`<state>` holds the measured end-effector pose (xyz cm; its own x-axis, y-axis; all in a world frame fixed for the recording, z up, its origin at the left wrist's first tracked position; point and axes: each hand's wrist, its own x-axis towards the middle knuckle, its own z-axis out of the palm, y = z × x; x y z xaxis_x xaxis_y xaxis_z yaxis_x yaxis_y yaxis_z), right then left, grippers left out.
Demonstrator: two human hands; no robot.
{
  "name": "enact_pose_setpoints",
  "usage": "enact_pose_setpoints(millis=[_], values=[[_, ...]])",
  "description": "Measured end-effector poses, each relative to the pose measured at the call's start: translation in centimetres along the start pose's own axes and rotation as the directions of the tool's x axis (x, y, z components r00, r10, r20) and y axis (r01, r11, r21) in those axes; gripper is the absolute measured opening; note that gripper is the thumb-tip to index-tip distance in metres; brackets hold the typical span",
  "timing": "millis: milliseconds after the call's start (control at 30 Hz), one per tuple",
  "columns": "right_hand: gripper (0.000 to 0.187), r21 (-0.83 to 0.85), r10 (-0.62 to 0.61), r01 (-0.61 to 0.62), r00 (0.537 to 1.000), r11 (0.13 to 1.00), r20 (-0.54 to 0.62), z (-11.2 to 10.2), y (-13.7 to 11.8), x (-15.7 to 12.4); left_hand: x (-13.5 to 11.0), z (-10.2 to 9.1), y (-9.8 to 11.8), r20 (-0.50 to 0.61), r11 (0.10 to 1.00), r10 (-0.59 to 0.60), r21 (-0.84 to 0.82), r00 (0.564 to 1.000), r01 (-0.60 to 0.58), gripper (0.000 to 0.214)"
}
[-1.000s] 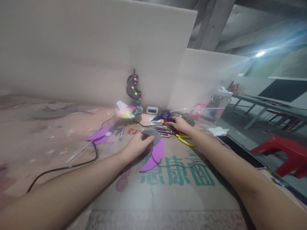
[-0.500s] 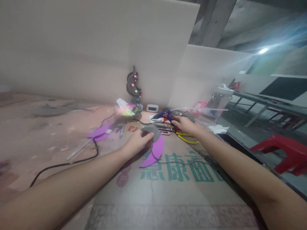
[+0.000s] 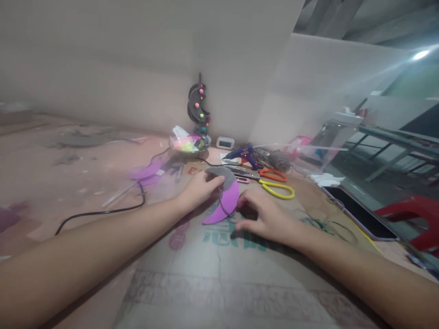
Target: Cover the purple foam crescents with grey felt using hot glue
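Observation:
My left hand (image 3: 200, 187) rests on the table, its fingers closed on the grey upper end of a purple and grey crescent foam piece (image 3: 227, 203). My right hand (image 3: 265, 218) hovers low over the printed cardboard sheet (image 3: 219, 283) just right of the crescent, fingers spread and curved, nothing visible in them. A thin thread runs across the crescent near both hands. The blue glue gun (image 3: 245, 153) lies beyond, untouched.
Orange-handled scissors (image 3: 272, 174) and a yellow-handled tool (image 3: 278, 190) lie behind my right hand, next to a twine ball (image 3: 279, 160). A bowl of pom-poms (image 3: 188, 145), a dark crescent ornament (image 3: 199, 104), a black cable (image 3: 103, 211), a phone (image 3: 360, 208) and a red stool (image 3: 414, 214) surround them.
My right hand left the glue gun and came back toward me, now beside the crescent piece. My left hand stays on the crescent. The view tilted down and right.

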<state>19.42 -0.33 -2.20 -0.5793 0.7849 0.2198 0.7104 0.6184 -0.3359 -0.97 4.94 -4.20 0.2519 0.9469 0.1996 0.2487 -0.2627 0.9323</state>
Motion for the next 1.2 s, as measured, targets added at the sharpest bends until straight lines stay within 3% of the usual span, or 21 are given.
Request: enact_pose_setpoints(millis=[67, 233, 333, 433, 500, 667, 767, 833, 900, 967, 1067, 1133, 1200], values=[[0.049, -0.042, -0.068, 0.069, 0.998, 0.997, 0.014, 0.9, 0.0, -0.4, 0.0, 0.0, 0.0, -0.026, 1.000, 0.006, -0.009, 1.000, -0.006, 0.026], [0.017, 0.023, -0.084, 0.084, 0.996, 0.996, 0.001, 1.9, 1.1, -0.6, 0.2, 0.1, -0.4, -0.053, 0.999, -0.016, -0.053, 0.998, 0.014, 0.027], [0.015, 0.041, 0.029, -0.027, 0.999, 0.999, -0.045, 1.7, 1.6, -0.8, 0.3, 0.1, -0.7, -0.070, 0.995, -0.031, -0.094, 0.997, 0.025, 0.026], [0.012, -0.027, 0.186, -0.188, 0.979, 0.982, -0.083, 0.5, 1.9, -1.0, 0.3, 0.0, -0.8, -0.077, 0.993, -0.034, -0.119, 0.997, 0.024, 0.025], [0.010, -0.124, 0.225, -0.234, 0.971, 0.964, -0.079, -0.9, 2.5, -0.9, 0.2, 0.0, -0.8, -0.083, 0.993, -0.043, -0.113, 0.996, 0.033, 0.027], [0.014, -0.355, 0.287, -0.291, 0.956, 0.888, -0.065, -4.1, 6.3, -0.6, 0.1, 0.0, -0.6, -0.077, 0.995, -0.050, -0.095, 0.996, 0.043, 0.028], [0.023, -0.385, 0.299, -0.313, 0.949, 0.868, -0.099, -5.1, 8.3, -0.6, 0.0, -0.1, -0.3, -0.052, 0.999, -0.027, -0.046, 0.998, 0.025, 0.026], [0.026, -0.368, 0.251, -0.292, 0.955, 0.883, -0.157, -5.2, 8.2, -0.6, -0.1, -0.1, -0.1, -0.038, 1.000, -0.015, -0.007, 0.999, 0.015, 0.025], [0.031, -0.270, 0.197, -0.252, 0.957, 0.929, -0.213, -4.5, 6.7, -0.4, -0.2, -0.1, 0.0, -0.028, 1.000, -0.008, 0.007, 1.000, 0.008, 0.024], [0.039, -0.006, 0.226, -0.231, 0.955, 0.973, -0.193, -3.1, 4.4, -0.1, -0.3, 0.0, 0.1, -0.020, 1.000, 0.005, -0.010, 1.000, -0.005, 0.023], [0.059, 0.440, 0.264, -0.243, 0.964, 0.865, 0.014, -0.6, 1.5, 0.3, -0.5, 0.0, 0.3, -0.013, 0.999, 0.024, -0.027, 1.000, -0.024, 0.023], [0.063, 0.582, 0.255, -0.253, 0.964, 0.772, 0.081, 0.7, 0.7, 0.4, -0.5, 0.0, 0.4, -0.015, 0.999, 0.022, -0.023, 1.000, -0.022, 0.023], [0.054, 0.606, 0.250, -0.259, 0.963, 0.752, 0.102, 1.3, 0.7, 0.4, -0.4, 0.0, 0.4, -0.016, 1.000, 0.013, -0.018, 1.000, -0.013, 0.024]])
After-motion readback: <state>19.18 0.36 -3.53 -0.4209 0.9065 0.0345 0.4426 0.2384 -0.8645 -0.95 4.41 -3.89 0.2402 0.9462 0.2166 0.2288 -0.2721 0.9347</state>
